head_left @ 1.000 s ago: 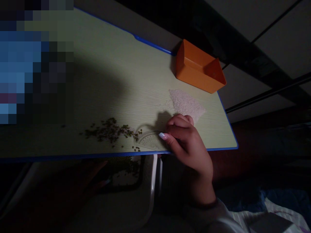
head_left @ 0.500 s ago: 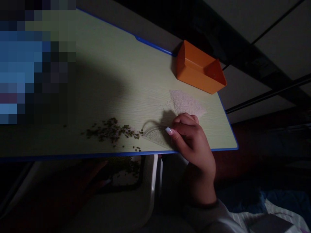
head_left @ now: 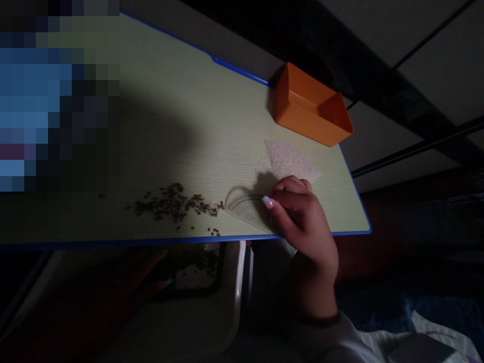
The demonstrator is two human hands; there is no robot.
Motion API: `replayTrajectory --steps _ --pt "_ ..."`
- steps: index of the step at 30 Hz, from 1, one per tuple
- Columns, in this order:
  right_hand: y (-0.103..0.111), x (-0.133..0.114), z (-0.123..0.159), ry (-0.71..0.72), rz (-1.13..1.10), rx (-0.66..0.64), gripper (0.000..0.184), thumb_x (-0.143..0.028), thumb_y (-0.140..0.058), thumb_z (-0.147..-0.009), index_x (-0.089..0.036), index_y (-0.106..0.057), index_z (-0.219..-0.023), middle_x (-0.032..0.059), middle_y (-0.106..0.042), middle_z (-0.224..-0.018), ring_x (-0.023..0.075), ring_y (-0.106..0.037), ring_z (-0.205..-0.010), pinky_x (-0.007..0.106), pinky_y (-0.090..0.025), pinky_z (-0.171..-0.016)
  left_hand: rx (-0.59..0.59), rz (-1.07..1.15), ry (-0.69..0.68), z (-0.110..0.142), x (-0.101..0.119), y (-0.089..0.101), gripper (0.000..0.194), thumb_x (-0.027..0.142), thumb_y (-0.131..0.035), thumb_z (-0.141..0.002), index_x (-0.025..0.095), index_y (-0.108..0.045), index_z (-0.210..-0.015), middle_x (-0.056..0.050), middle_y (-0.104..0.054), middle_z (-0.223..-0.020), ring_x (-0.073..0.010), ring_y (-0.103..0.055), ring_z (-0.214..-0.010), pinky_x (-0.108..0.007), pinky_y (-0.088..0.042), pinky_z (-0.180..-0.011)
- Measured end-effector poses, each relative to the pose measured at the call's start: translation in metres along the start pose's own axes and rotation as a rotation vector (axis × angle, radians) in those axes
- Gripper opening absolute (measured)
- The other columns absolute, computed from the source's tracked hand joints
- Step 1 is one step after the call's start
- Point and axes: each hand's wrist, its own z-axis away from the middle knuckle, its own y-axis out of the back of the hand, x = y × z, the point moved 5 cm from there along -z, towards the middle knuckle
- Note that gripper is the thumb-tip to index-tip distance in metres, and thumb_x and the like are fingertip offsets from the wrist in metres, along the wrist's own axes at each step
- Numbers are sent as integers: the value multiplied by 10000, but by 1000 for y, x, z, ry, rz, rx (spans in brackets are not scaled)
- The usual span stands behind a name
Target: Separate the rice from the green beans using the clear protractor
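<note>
1 clear protractor [head_left: 247, 210], probably light, stiff and slick, is at the tabletop [head_left: 223, 111] beside scattered green beans [head_left: 176, 201], its end sensibly pinched by the right hand [head_left: 310, 222]; the left hand [head_left: 138, 277] is apart, its grip too dark to tell.

Your right hand [head_left: 304, 217] hides one end of the clear, semicircular plastic protractor [head_left: 245, 208]. Your left hand [head_left: 141, 277] is too dark to read clearly, and coarse blocks mask part of the pale green, blue-edged tabletop [head_left: 219, 116].
</note>
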Motion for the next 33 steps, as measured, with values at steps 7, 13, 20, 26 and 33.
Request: replayTrajectory --steps 7,13,20,26,33 --pt "-2 1 -2 -10 -2 19 380 -268 -533 -1040 -205 -558 -667 5 -571 -777 181 -560 -855 386 -346 -855 -9 -24 -18 1 -3 -5 639 723 -363 -916 450 -491 -1479 -47 -655 -1491 -383 -658 -1313 -664 -553 -1115" --pt "-5 -2 -2 12 -20 -18 388 -266 -534 -1038 -208 -539 -655 4 -564 -784 181 -556 -859 391 -349 -875 41 -6 -56 -2 2 2 667 745 -306 -917 438 -498 -1478 -49 -689 -1447 -383 -720 -1208 -643 -626 -1005" --pt "-3 -6 -1 29 -12 -35 388 -266 -525 -1038 -216 -508 -654 5 -562 -781 186 -553 -858 398 -345 -871 58 12 -50 -1 4 6 655 746 -361 -906 443 -510 -1467 -40 -653 -1493 -356 -684 -1285 -623 -609 -1060" --pt "-7 -7 0 45 -28 -53 368 -263 -540 -1036 -211 -520 -673 4 -568 -807 182 -562 -881 402 -344 -889 161 -42 -121 0 9 9 644 698 -258 -946 411 -552 -1442 -52 -711 -1411 -369 -743 -1164 -631 -648 -965" --pt "-6 -8 -1 46 -27 -57 375 -254 -532 -1037 -203 -506 -666 4 -562 -800 174 -549 -860 400 -339 -872 89 -43 -86 1 0 2 595 641 -412 -939 462 -439 -1506 -12 -660 -1484 -376 -701 -1239 -617 -618 -1013"
